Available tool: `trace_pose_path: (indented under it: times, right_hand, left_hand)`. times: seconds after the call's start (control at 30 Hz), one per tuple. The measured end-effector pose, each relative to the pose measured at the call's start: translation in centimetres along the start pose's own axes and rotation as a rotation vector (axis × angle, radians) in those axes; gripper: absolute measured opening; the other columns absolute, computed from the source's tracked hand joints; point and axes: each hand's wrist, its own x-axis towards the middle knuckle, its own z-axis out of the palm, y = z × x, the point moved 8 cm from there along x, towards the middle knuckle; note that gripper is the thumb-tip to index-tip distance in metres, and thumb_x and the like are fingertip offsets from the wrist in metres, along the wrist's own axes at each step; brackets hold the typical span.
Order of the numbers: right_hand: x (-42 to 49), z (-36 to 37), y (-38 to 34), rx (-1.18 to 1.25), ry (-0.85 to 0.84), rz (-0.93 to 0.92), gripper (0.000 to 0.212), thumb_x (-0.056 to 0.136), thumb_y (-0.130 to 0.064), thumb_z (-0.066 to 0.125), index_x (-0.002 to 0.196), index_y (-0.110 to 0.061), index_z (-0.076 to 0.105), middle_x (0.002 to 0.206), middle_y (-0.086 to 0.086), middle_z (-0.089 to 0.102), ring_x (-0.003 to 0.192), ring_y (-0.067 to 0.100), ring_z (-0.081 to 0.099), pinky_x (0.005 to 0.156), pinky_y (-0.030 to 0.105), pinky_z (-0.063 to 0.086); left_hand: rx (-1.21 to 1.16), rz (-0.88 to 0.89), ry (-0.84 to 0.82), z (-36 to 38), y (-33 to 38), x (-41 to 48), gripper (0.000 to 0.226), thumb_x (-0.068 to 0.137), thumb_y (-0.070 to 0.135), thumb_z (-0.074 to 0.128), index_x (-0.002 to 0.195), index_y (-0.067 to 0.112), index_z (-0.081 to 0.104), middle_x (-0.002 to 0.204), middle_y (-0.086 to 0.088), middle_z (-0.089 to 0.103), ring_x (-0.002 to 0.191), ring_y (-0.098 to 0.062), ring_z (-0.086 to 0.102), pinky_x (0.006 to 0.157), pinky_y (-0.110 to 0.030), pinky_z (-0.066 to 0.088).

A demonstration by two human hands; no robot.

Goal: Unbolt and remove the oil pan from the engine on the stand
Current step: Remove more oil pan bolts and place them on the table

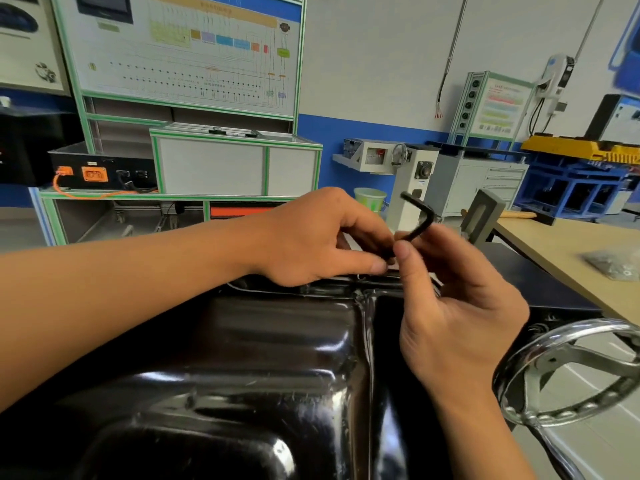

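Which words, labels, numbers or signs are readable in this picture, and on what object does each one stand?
Nothing can be read with certainty.
Wiring-diagram board: header and labels, too blurred.
Small green-framed panel: coloured lines of text, too small.
Black box with orange connectors: a white label, unreadable.
Hex key and oil pan: no marking visible.

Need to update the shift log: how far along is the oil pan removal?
Possibly done: a small grey pile of hardware lies on the beige table, perhaps removed bolts. In hand: the left hand and right hand both pinch a black L-shaped hex key above the far edge of the glossy black metal oil pan. Left: that pan sits in place, not lifted off.
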Motion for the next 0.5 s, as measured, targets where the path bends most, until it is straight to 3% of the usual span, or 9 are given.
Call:
trace_pose_path:
  times: [0.07, 0.17, 0.3, 0.4, 0.5]
  right_hand:
    - [-0.1, -0.1, 0.4, -0.013, -0.002, 0.020, 0.045, 0.085, -0.009, 0.078, 0.126, -0.019, 0.063, 0.099, -0.015, 0.075, 0.091, 0.009, 0.074, 0.088, 0.028, 0.055]
    - [-0.1, -0.2, 0.2, -0.047, -0.052, 0.003, 0.043, 0.086, -0.006, 0.077, 0.127, -0.006, 0.062, 0.100, -0.002, 0.076, 0.096, 0.011, 0.074, 0.092, 0.030, 0.055]
    - [0.2, 0.0, -0.6, -0.034, -0.105, -0.064, 0.024, 0.086, -0.006, 0.077, 0.108, -0.012, 0.070, 0.100, -0.002, 0.074, 0.091, 0.016, 0.072, 0.084, 0.031, 0.054]
    - [0.3, -0.3, -0.8, -0.031, -0.065, -0.071, 0.018, 0.083, -0.007, 0.081, 0.095, -0.016, 0.071, 0.096, -0.010, 0.071, 0.087, 0.008, 0.070, 0.080, 0.026, 0.052]
    - [0.1, -0.3, -0.4, 0.009, -0.064, -0.030, 0.012, 0.084, -0.009, 0.079, 0.092, -0.014, 0.072, 0.093, -0.007, 0.072, 0.083, 0.011, 0.070, 0.077, 0.029, 0.052]
  left_hand:
    - [-0.019, -0.017, -0.017, 0.2, -0.1, -0.1, 0.023, 0.092, 0.011, 0.069, 0.111, 0.021, 0.075, 0.096, 0.014, 0.076, 0.090, 0.005, 0.069, 0.078, -0.009, 0.049]
    - [0.017, -0.017, -0.018, 0.2, 0.1, -0.1, 0.023, 0.091, 0.010, 0.069, 0.108, 0.025, 0.075, 0.088, 0.024, 0.072, 0.083, 0.010, 0.066, 0.075, -0.004, 0.045]
    - [0.057, 0.006, -0.002, 0.2, 0.4, 0.0, 0.012, 0.088, 0.013, 0.073, 0.099, 0.012, 0.078, 0.080, 0.017, 0.072, 0.075, 0.006, 0.066, 0.071, -0.006, 0.045]
    - [0.076, 0.024, 0.021, 0.1, 0.7, 0.2, 0.007, 0.085, 0.014, 0.077, 0.092, 0.015, 0.078, 0.074, 0.021, 0.067, 0.070, 0.008, 0.064, 0.067, -0.004, 0.042]
    - [0.049, 0.003, 0.020, 0.1, 0.7, 0.1, 0.010, 0.084, 0.014, 0.078, 0.093, 0.019, 0.077, 0.076, 0.020, 0.069, 0.073, 0.007, 0.065, 0.069, -0.005, 0.044]
